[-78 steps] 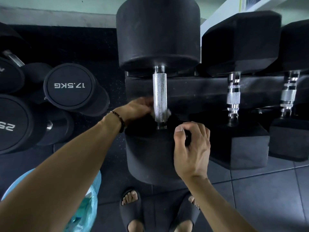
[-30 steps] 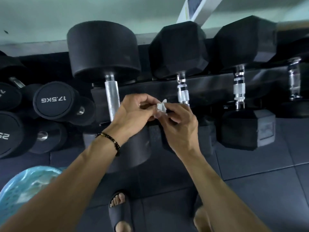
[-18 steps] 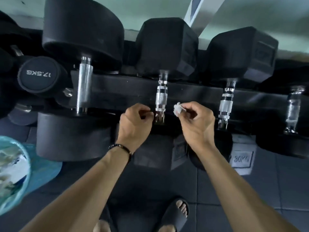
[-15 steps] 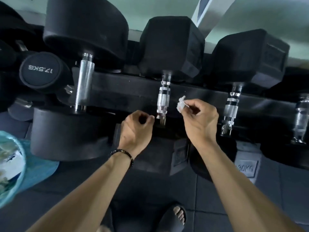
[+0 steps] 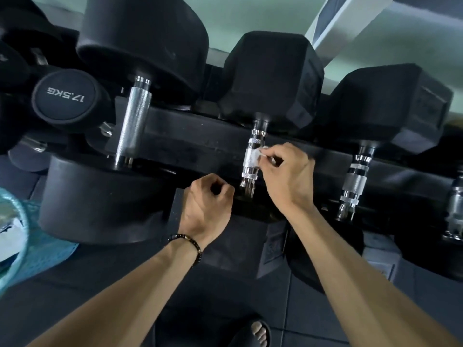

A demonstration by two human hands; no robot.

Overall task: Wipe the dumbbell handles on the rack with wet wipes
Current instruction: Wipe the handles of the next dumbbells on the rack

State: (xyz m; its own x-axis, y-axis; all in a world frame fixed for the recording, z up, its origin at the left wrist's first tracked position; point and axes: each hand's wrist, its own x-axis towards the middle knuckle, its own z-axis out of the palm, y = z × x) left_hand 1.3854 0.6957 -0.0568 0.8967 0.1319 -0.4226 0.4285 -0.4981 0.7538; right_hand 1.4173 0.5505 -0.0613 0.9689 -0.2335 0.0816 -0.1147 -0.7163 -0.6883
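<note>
Teal mesh basket (image 5: 30, 249) — sandalled foot (image 5: 255, 333) — tiled floor (image 5: 308, 314).

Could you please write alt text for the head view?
A right hand presses a white wipe against the chrome handle of a hex dumbbell on a black rack. The left hand hovers below, loosely closed.

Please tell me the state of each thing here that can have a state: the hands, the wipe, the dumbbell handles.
right hand: pinching the wet wipe
wet wipe: bunched, pressed on the middle handle
middle handle: being wiped
left hand: loosely closed, seems empty
thick handle: untouched
right handle: untouched
</note>
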